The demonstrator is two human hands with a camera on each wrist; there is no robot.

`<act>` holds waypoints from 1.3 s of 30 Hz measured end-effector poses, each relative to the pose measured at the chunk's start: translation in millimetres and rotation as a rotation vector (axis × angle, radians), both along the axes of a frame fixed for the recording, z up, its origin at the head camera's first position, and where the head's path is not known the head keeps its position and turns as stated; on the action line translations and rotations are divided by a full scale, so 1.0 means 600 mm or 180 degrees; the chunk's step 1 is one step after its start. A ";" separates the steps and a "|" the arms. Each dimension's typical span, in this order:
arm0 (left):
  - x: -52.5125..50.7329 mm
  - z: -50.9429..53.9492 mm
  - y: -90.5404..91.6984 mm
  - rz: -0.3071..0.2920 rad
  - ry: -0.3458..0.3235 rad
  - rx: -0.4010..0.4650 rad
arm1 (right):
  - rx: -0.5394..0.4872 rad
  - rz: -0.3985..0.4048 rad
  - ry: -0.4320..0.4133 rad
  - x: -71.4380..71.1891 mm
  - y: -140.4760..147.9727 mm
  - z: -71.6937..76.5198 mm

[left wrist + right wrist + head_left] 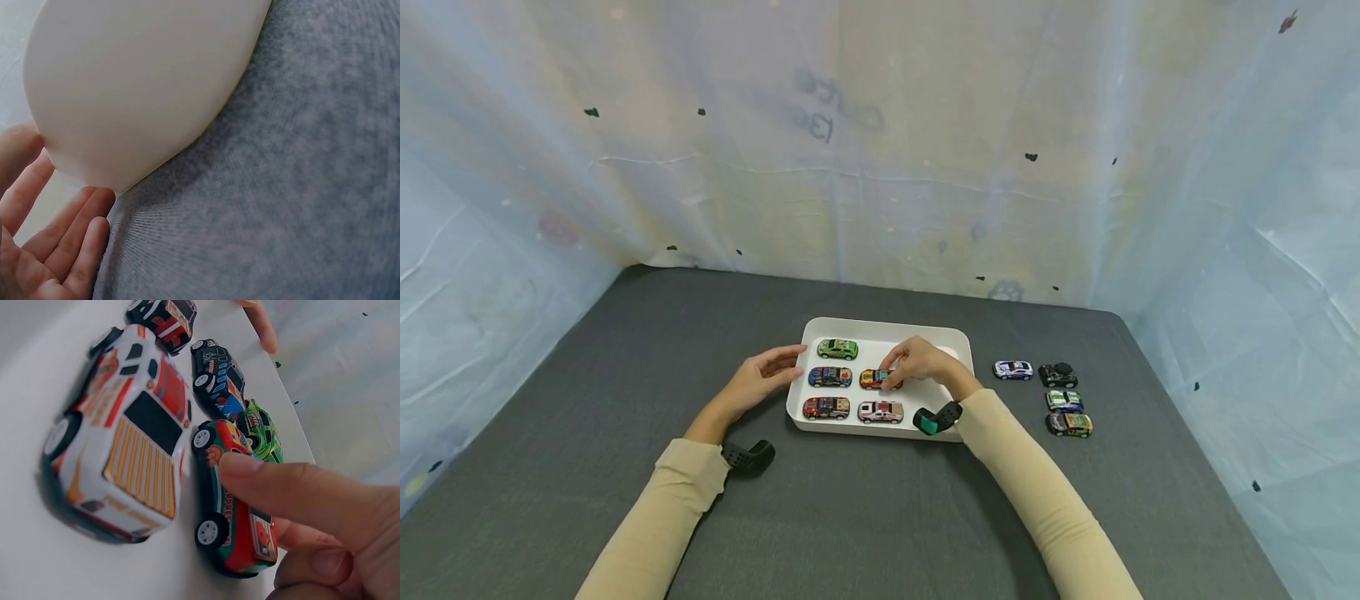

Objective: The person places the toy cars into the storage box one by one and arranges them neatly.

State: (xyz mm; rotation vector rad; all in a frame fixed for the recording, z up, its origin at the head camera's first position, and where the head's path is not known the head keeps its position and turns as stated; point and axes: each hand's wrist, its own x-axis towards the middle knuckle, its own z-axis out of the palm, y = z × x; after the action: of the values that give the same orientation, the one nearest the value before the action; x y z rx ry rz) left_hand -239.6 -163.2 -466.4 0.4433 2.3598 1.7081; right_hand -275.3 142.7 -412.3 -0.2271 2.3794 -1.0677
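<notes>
A white tray [913, 431] holds toy cars in rows. My right hand [922, 362] pinches a red and yellow toy car [871, 379] in the middle row; the right wrist view shows the thumb against the side of that car [240, 506]. Beside it sits a white and red toy car [147, 434]. My left hand [758, 382] is at the tray's left edge, and in the left wrist view the relaxed fingers [81, 234] touch the tray's outer wall [137, 81]. Also in the tray are a green car [837, 349], a blue-black car [830, 377] and a red-black car [826, 407].
Right of the tray on the grey cloth [850, 517] stand a white and purple toy car [1012, 370], a black car [1058, 375], a white-green car [1064, 401] and a dark yellow-green car [1069, 425]. Pale plastic sheeting [880, 208] hangs around the table.
</notes>
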 end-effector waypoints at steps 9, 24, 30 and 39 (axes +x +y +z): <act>-0.002 -0.001 0.002 -0.0002 -0.0025 -0.0023 | -0.0027 0.0138 0.0058 0.005 0.006 0.022; -0.001 -0.001 -0.001 -0.0013 -0.0008 -0.0056 | -0.0293 0.0164 0.0303 0.032 0.043 0.061; -0.001 0.000 -0.003 -0.0023 -0.0016 0.0000 | -0.0408 0.0070 0.0427 0.040 0.070 0.072; 0.002 0.000 0.000 -0.0005 0.0012 -0.0048 | -0.0579 -0.0108 0.0488 0.056 0.127 0.074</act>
State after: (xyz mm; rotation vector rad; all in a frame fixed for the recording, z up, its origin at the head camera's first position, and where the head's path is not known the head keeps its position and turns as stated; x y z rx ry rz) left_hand -238.6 -163.0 -466.3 0.4460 2.3728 1.6892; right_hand -241.7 219.2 -367.7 -0.3455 2.4277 -1.3275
